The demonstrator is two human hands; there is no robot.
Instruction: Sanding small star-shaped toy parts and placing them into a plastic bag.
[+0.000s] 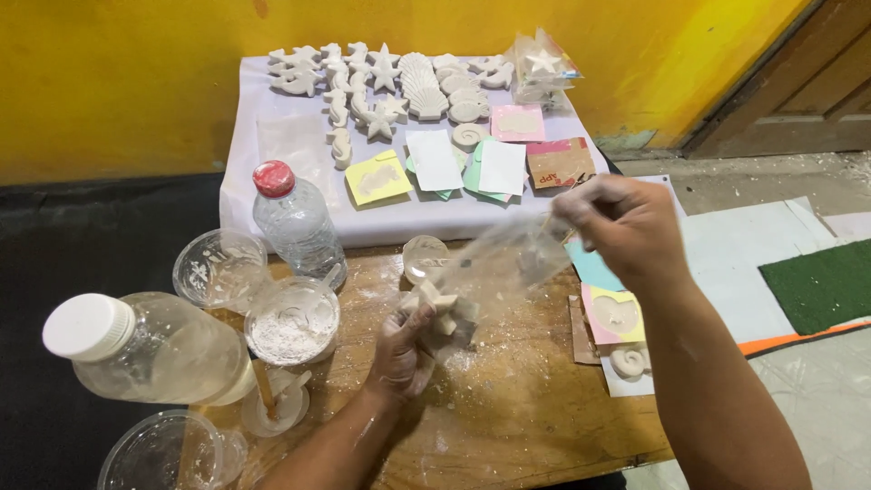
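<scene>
Nearest to me, at the front edge of the dusty wooden tabletop [508,408], stand an empty clear plastic cup [163,454] and a large clear plastic bottle with a white cap [145,349], lying tilted. Just beyond them a clear cup of white plaster powder [292,322] sits beside another empty clear cup [220,268].

At the middle of the tabletop the left hand [404,349] is closed around a small white plaster starfish cast [437,307], fingers wrapped about its lower arms. The right hand [626,227] is raised above and to the right, pinching shut on the top of a thin clear plastic bag [508,263] that stretches down to the starfish; the cast seems to sit at the bag's mouth, though I cannot tell how far inside.

To the right lie a white spiral shell cast [629,361] and a yellow card [617,313], unbagged. A water bottle with a red cap [295,222] stands behind the cups.

Farther back, a white-covered board [290,154] carries many bare white casts [381,82] of seahorses, stars and shells, plus coloured cards [472,163]. A few bagged casts [543,68] rest at its far right corner. By that look, packing is early: most pieces remain unwrapped.
</scene>
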